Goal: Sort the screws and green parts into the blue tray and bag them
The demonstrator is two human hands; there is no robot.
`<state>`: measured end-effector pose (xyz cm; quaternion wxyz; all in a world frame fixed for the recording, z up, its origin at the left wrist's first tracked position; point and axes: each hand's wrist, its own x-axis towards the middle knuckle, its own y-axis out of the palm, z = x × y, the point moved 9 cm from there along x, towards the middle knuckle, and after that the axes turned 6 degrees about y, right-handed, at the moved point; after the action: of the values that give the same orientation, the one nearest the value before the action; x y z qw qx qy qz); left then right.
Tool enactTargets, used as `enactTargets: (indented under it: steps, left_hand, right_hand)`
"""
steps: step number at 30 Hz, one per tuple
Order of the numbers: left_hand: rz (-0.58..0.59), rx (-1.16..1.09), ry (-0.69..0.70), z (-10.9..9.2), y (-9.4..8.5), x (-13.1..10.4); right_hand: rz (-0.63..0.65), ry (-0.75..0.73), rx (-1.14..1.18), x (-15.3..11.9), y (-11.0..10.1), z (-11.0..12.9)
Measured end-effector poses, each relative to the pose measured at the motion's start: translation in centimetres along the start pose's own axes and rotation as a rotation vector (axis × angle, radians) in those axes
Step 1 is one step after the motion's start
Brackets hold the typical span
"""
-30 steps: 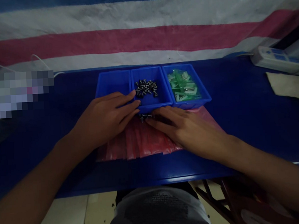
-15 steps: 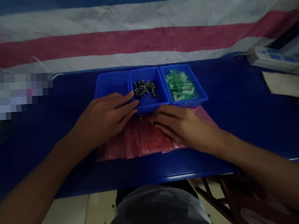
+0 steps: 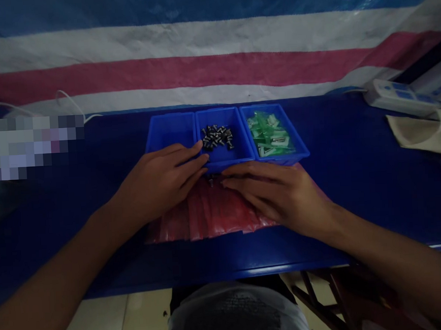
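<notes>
My left hand [image 3: 165, 175] lies palm down at the near edge of the left and middle blue bins, fingers stretched and slightly apart. Its fingertips touch or hover over the rim of the middle bin [image 3: 226, 165]. Several dark screws [image 3: 219, 135] are heaped in that bin. A small screw [image 3: 211, 181] shows between my hands, just in front of the bin, above red plastic bags [image 3: 223, 209]. My right hand [image 3: 281, 186] reaches in from the right over the bags. Its fingers are drawn together beside that screw; whatever its fingertips hold is hidden.
The left blue bin [image 3: 172, 130] stands beside the middle one. In the right bin [image 3: 305, 153] are green bags [image 3: 270, 133] with pale parts. A power strip [image 3: 394, 97] and a beige cloth [image 3: 414, 135] lie at the right. A striped sheet [image 3: 215, 69] hangs behind the blue table [image 3: 354, 177].
The view has tilted up slightly. My right fingertips have moved a little towards the bin's front, and the dark screw seen at them earlier is now hidden. My left hand has stayed beside the bins.
</notes>
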<state>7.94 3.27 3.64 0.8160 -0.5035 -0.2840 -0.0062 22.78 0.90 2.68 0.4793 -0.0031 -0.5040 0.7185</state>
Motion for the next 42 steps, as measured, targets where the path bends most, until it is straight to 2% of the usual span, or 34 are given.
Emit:
enactTargets:
  steps: [4,6,11,14,15,17,20,22,24,32,36,42]
  left_hand:
    - [0.025,-0.054,-0.037,0.3,0.2,-0.2]
    - [0.024,-0.060,-0.039,0.3,0.1,-0.2]
    - [0.019,0.012,0.003,-0.2,-0.2,0.0]
    - [0.037,0.005,-0.004,-0.1,0.0,0.1]
    - [0.036,0.004,-0.007,-0.1,0.1,0.1]
    - [0.024,0.008,-0.009,-0.1,0.0,0.1]
    - [0.007,0.013,-0.005,-0.1,-0.2,0.1]
    - [0.002,0.011,0.004,-0.2,-0.3,0.2]
    - [0.004,0.013,0.009,-0.3,-0.4,0.3]
    - [-0.007,0.025,0.034,-0.4,-0.3,0.2]
    - [0.003,0.014,0.015,-0.2,-0.2,0.2]
    - [-0.021,-0.013,0.031,-0.4,-0.5,0.5]
  right_hand:
    - [-0.010,0.279,0.391,0.5,-0.7,-1.8]
    - [-0.071,0.361,0.492,0.4,-1.2,-2.7]
    - [-0.240,0.298,0.577,0.3,-3.5,-2.5]
    - [-0.365,0.259,0.412,0.0,-5.3,-2.2]
    - [-0.350,0.226,0.308,0.0,-5.4,-1.9]
    - [-0.204,0.095,0.076,0.4,-4.1,-0.8]
    - [0.109,-0.121,-0.213,0.1,0.0,0.1]
    - [0.219,-0.141,-0.298,-0.3,1.9,-0.4]
    - [0.235,-0.111,-0.304,-0.4,2.5,-0.9]
    - [0.198,-0.072,-0.197,-0.1,2.3,-1.0]
    - [0.183,-0.096,-0.265,-0.2,2.3,-0.9]
    - [0.246,-0.132,-0.336,-0.4,2.3,-0.7]
